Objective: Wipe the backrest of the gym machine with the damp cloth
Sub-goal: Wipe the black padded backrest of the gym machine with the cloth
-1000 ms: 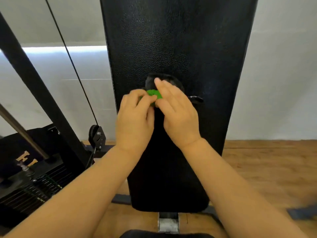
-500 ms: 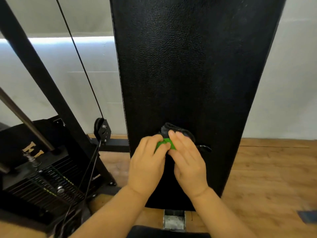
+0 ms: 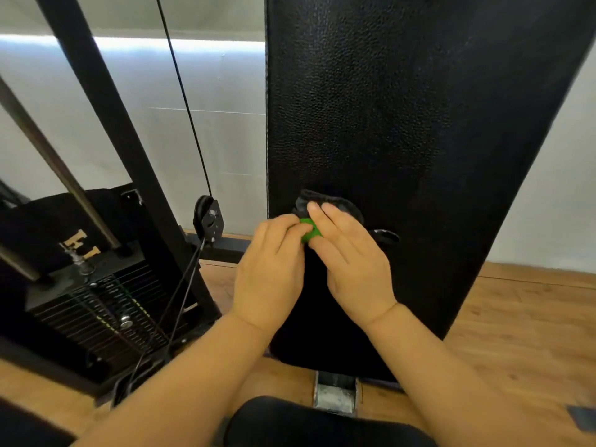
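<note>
Both hands, left hand and right hand, are sliding the dark cloth down toward the backrest's lower left edge, fingers flat and pressing, wiping under way.

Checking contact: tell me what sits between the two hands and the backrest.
In the head view, a dark cloth with a green patch lies pressed between the left hand, right hand and backrest.

A gym is indicated: left of the padded black backrest, a weight stack, cable and pulley are seen, with wooden flooring beneath.
</note>
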A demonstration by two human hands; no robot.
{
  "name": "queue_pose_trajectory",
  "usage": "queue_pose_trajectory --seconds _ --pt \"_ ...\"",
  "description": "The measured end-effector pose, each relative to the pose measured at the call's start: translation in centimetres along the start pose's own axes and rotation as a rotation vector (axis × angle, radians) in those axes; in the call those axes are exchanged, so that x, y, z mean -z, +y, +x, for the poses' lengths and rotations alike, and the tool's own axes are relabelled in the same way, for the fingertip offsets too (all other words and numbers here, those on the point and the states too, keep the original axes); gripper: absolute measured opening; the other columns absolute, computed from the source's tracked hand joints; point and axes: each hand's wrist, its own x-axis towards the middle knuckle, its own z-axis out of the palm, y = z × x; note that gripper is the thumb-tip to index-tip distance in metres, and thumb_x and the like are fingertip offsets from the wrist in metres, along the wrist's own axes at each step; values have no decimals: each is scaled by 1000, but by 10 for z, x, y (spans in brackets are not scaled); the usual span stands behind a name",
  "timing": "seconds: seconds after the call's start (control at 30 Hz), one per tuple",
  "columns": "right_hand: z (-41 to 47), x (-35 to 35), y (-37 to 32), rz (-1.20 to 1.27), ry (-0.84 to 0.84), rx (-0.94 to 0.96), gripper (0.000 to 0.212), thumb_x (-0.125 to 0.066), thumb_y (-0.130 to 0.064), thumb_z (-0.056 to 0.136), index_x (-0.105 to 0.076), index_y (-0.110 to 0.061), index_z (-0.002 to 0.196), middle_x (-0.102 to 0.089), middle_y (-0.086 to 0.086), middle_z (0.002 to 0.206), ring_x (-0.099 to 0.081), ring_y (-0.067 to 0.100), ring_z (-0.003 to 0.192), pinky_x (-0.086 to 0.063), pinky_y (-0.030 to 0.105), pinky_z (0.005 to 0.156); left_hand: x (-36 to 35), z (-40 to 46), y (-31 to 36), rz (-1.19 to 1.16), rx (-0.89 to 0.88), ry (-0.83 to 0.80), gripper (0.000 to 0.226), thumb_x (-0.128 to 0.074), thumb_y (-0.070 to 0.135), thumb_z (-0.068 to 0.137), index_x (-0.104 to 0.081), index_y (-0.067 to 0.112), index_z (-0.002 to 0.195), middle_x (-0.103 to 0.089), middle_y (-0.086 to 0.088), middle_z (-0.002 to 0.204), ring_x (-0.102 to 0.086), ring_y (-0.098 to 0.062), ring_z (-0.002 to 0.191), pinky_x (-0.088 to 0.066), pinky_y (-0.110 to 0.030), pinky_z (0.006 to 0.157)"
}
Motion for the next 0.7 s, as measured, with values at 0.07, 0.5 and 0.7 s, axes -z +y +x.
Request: queue_pose_trajectory --seconds 0.07,0.5,0.7 --pt "29 -3 -1 -2 38 27 26 -42 -5 97 -68 -1 100 -57 16 129 -50 28 123 -37 38 108 10 16 -7 20 36 56 25 -52 5 85 -64 -3 104 -62 -18 105 -47 -22 97 -40 -30 86" --pt "-21 -21 -24 63 -62 -38 29 -39 -5 97 -66 -1 108 -53 14 134 -40 24 130 -29 37 113 1 -29 -10 64 119 -79 24 -59 7 83 -65 3 106 -62 -12 105 -48 -18 96 -38 -26 88" --pt "-64 -20 -28 83 -201 -2 25 -52 -8 88 -62 -6 111 -47 9 139 -39 21 132 -30 35 113 -6 -58 -2 46 127 -194 25 -49 19 83 -68 9 97 -63 -5 98 -58 -16 87 -57 -29 69"
